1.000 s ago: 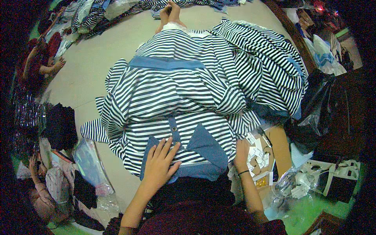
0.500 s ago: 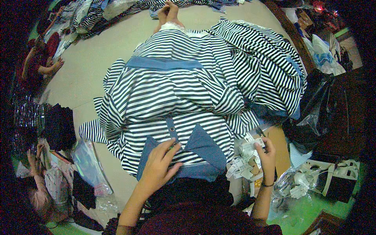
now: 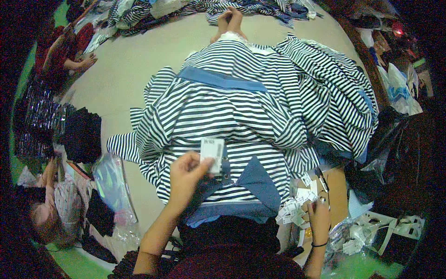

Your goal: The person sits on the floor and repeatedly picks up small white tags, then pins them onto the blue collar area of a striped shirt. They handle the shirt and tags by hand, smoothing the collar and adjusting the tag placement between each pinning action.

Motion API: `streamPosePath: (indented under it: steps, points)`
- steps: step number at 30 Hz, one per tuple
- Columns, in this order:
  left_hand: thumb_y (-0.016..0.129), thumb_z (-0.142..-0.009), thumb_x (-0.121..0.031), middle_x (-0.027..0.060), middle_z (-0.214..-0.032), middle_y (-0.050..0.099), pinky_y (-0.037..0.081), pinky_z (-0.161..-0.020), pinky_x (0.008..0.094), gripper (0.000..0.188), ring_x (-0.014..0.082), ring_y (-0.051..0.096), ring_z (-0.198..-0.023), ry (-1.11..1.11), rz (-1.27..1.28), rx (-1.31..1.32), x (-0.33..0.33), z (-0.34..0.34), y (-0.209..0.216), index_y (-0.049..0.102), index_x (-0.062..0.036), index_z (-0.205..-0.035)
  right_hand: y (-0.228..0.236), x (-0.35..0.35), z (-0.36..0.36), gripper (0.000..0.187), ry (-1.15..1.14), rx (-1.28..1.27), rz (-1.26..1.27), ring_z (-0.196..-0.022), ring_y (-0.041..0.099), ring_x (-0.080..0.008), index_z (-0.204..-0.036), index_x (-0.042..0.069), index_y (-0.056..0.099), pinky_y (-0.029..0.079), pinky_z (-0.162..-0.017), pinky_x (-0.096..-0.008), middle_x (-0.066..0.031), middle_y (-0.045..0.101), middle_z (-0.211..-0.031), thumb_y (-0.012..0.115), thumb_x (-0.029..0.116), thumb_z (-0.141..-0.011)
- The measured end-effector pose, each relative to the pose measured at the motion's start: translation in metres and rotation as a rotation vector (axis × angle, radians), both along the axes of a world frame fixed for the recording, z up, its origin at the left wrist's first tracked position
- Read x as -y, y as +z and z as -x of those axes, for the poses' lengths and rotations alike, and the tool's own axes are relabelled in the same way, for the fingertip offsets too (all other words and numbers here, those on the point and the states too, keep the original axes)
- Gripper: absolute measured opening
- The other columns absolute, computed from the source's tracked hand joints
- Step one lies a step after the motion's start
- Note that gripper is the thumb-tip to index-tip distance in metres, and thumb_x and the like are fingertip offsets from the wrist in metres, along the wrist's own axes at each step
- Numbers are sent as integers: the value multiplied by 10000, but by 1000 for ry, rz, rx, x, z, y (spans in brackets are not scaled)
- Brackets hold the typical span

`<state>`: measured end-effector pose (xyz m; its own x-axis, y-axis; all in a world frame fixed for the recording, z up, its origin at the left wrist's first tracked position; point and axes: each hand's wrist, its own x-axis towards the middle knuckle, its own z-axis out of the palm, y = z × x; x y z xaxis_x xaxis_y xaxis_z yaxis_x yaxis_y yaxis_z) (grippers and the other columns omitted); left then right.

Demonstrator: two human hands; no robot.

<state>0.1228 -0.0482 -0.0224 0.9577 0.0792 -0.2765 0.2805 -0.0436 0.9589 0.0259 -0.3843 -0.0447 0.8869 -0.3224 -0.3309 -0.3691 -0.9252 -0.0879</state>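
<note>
My left hand [image 3: 188, 174] pinches a white printed tag [image 3: 212, 155] between thumb and fingers, above a black-and-white striped shirt [image 3: 195, 123] with a blue denim collar [image 3: 262, 179]. The shirt lies spread in front of me, its collar nearest to my body. My right hand [image 3: 319, 216] is at the right, beside a loose pile of white tags [image 3: 292, 209], with its fingers curled. A dark slim tool [image 3: 321, 179] shows just beyond those fingers. What the right fingers grip is too small and blurred to make out.
More striped shirts [image 3: 334, 93] are heaped at the right. Bare feet [image 3: 230, 21] rest at the far edge of the shirts. Another person's hand [image 3: 86, 63] is at the far left. Clear plastic bags [image 3: 111, 186] lie left, a black plastic bag [image 3: 385, 139] right.
A white tag is now in my left hand, which has lifted off the collar. My right hand has lowered to the tag pile and dark tool. The whole view has shifted.
</note>
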Motion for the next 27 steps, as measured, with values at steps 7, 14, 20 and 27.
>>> streamPosePath:
  steps: [7,14,20,27]
  points:
    - [394,-892,-205,153,-876,601,501,-612,245,271,169,604,-666,103,386,-118,7,-11,-17,436,7,-1057,-112,96,137,220,-44,-58,189,-750,573,-324,-859,-8,544,457,-620,-410,-194,582,-826,543,179,-744]
    - [374,-879,-157,190,-1037,543,492,-725,283,341,210,589,-835,91,504,-139,15,-5,-22,333,4,-1177,-125,89,144,202,-237,159,157,-773,546,-380,-885,3,546,438,-642,-421,-192,578,-824,558,129,-727]
    - [401,-866,-131,184,-1066,530,474,-769,284,367,207,572,-884,-8,535,-163,18,-4,-23,312,-4,-1198,-124,89,142,265,-70,83,266,-736,560,-387,-922,39,538,450,-619,-452,-175,593,-766,607,157,-696]
    - [446,-854,-60,156,-1035,536,460,-760,255,405,178,562,-880,-92,504,-178,23,-1,-39,275,1,-1216,-138,102,149,268,-174,161,140,-753,558,-379,-867,34,569,449,-636,-450,-191,588,-784,635,201,-668]
